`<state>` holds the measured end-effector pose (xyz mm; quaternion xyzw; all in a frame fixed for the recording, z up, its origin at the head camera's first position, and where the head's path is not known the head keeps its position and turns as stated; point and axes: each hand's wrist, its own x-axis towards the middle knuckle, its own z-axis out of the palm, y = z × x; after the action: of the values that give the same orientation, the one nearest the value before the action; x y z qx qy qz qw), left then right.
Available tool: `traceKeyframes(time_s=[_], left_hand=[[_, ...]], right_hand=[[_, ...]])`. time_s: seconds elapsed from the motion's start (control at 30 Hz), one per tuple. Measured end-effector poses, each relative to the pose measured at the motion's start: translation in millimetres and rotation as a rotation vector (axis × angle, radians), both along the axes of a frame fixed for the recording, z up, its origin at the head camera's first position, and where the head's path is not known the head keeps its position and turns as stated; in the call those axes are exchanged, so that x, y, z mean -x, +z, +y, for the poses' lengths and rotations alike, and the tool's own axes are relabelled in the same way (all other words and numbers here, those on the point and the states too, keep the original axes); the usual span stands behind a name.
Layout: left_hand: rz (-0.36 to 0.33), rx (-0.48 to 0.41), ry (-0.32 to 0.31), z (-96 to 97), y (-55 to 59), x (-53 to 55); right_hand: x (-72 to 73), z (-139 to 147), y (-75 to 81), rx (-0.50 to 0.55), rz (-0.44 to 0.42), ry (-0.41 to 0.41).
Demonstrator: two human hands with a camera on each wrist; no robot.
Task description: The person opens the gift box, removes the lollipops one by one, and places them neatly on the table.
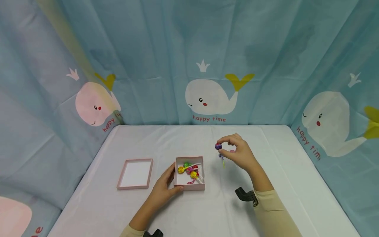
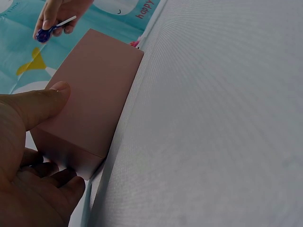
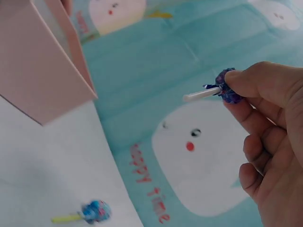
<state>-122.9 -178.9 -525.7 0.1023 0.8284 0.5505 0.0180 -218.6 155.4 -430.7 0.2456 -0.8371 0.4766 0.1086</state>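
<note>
My right hand (image 1: 241,153) is raised above the white table and pinches a purple-wrapped lollipop (image 1: 218,146) between thumb and fingertip. In the right wrist view the lollipop's white stick (image 3: 201,94) points away from the palm. My left hand (image 1: 163,188) holds the left side of a pink box (image 1: 189,187), thumb on the near wall. Inside the box lie several lollipops, among them a yellow one (image 1: 181,170) and a green one (image 1: 186,164). A blue-wrapped lollipop (image 3: 97,211) with a yellow-green stick lies on the table below my right hand.
Left of the box lies its shallow pink lid (image 1: 134,188), white inside facing up. A pink-wrapped lollipop (image 1: 232,151) shows behind my right fingers. Blue curtains (image 1: 160,98) with whale prints rise along the table's back and sides.
</note>
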Motion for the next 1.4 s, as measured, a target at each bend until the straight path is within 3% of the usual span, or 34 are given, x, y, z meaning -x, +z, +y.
traceKeyframes(time_s=[0.3, 0.6, 0.8, 1.17, 1.4], left_hand=[[-0.011, 0.01, 0.001, -0.2, 0.3, -0.1], [-0.01, 0.013, -0.005, -0.3, 0.2, -0.1], [0.012, 0.015, -0.001, -0.1, -0.6, -0.5], [0.054, 0.026, 0.002, -0.2, -3.1, -1.3], [0.011, 0.004, 0.002, 0.0, -1.1, -0.6]], right_hand=[[5.5, 31.4, 3.4, -0.007, -0.013, -0.108], [11.1, 62.2, -1.5, -0.033, -0.037, -0.164], [13.3, 81.7, -4.2, -0.085, -0.093, -0.213], [26.6, 109.8, -28.8, -0.156, -0.17, -0.315], [32.3, 120.4, -45.7, -0.185, -0.201, -0.372]])
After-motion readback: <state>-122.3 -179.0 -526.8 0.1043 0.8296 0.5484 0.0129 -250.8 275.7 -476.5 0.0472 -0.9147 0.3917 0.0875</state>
